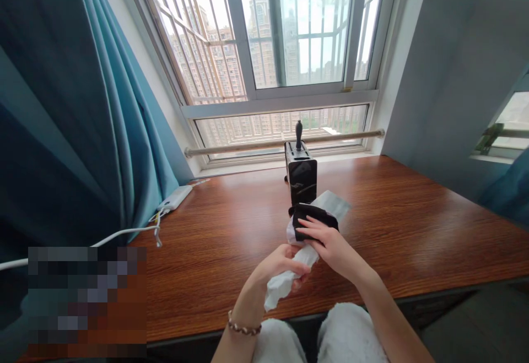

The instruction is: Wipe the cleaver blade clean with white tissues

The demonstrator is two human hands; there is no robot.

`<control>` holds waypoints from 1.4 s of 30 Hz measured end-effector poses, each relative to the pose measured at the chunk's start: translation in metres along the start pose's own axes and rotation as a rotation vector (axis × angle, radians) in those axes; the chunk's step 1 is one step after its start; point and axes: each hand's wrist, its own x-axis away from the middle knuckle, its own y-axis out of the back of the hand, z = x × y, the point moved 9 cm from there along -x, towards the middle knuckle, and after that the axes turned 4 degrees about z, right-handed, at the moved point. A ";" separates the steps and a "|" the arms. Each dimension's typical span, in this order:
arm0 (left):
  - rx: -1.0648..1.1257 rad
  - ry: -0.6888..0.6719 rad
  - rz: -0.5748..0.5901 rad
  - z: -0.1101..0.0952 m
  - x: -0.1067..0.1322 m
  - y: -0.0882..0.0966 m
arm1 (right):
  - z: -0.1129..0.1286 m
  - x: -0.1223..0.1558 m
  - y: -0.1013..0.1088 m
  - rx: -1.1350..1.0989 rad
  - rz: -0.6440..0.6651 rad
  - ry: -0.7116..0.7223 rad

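The left hand [289, 266] is reaching in from the lower left, its forearm slanting up and inward and its wrist wearing a braided bracelet [244, 327]. It is closing around a crumpled white wrap [281, 287], the thumb lying across the top and the fingers curling beneath. The right hand [322, 234] is coming in from the lower right with the palm turned down, its fingers pointing left and spreading a little over a black piece [314, 212]. Its underside is hiding, so I cannot tell whether it is pinching that piece or only covering it.

The wrap is slanting from the near left up towards the right hand, above the near part of the wooden counter [223, 242], in front of the person's knees [351, 330]. Beyond the black piece, a pale, flat sheet [334, 204] is sticking out to the upper right; whether it is metal or plastic I cannot tell.

Just behind the hands, a black block [302, 181] is standing upright on the counter. Its slotted top is holding one thing, whose dark handle [298, 131] is rising straight up; whatever is sitting below the slots is not showing. Well to the left, near the blue curtain [124, 104], a white power strip [176, 198] is lying with a white cord [124, 232] trailing from it.
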 end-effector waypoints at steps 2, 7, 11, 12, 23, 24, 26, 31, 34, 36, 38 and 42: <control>0.004 -0.005 0.017 0.000 0.000 -0.002 | -0.006 -0.002 0.003 -0.052 -0.040 -0.048; 0.047 0.006 0.150 -0.003 0.002 -0.024 | -0.038 0.008 0.034 0.079 -0.346 -0.265; 0.005 0.020 0.136 -0.006 0.003 -0.025 | -0.029 0.005 0.027 0.044 -0.281 -0.207; -0.008 0.030 0.134 -0.006 0.003 -0.024 | -0.025 0.004 0.024 0.032 -0.255 -0.188; -0.022 0.050 0.142 -0.003 0.004 -0.030 | -0.029 0.011 0.030 0.190 -0.319 -0.295; -0.025 0.042 0.147 -0.003 0.004 -0.031 | -0.026 0.010 0.029 0.194 -0.311 -0.284; -0.025 0.034 0.156 -0.004 0.004 -0.031 | -0.022 0.010 0.028 0.197 -0.303 -0.270; -0.032 0.022 0.144 -0.005 0.004 -0.030 | -0.028 0.009 0.026 0.194 -0.297 -0.288; -0.050 0.036 0.152 -0.004 0.003 -0.031 | -0.036 0.010 0.026 0.198 -0.320 -0.332; -0.063 0.043 0.164 -0.004 0.003 -0.032 | -0.038 0.011 0.026 0.201 -0.318 -0.339; -0.065 0.041 0.177 -0.005 0.004 -0.033 | -0.036 0.011 0.025 0.200 -0.303 -0.324; -0.061 0.042 0.176 -0.005 0.004 -0.032 | -0.033 0.010 0.024 0.198 -0.292 -0.300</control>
